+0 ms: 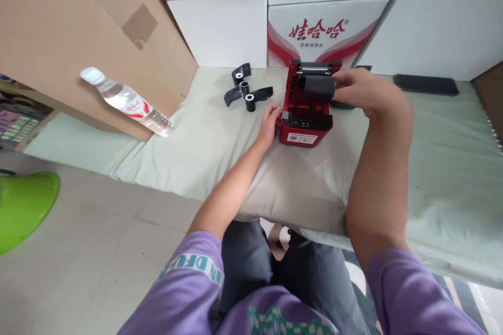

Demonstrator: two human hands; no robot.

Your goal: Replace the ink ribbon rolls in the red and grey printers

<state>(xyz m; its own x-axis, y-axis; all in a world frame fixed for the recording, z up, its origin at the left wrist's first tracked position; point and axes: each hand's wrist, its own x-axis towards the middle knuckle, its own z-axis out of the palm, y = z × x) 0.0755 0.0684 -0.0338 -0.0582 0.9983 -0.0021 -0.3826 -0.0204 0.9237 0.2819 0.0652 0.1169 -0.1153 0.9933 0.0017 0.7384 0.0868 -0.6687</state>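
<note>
I see the black roll [319, 88] held over the open bay of the red printer [305, 115], which sits on the pale green surface [432, 167] close to its front edge, its lid [315, 66] tipped back toward the boxes. My right hand [363, 91] is closed around the roll's right end, fingers wrapped over the top; my left hand [269, 122] rests lightly curled against the printer's left side, touching it and steadying it, holding nothing. As I judge it, the roll goes in well if it is kept level and square to the bay, with the left hand bracing the case so it does not slide on the soft cover, and fingers kept off the roll's outer wrap. A white sticker with a code sits on the printer's front; its print is too small to read. Just left of the printer lie three spent cores [246, 89] with black scraps trailing off them. Farther left a water bottle [126, 101] with a red and white label leans against cardboard [78, 36] marked "304". Behind the printer stands a white carton [322, 33] with red Chinese lettering, 娃哈哈, and smaller print below. A flat black device [426, 85] lies at the far right.
</note>
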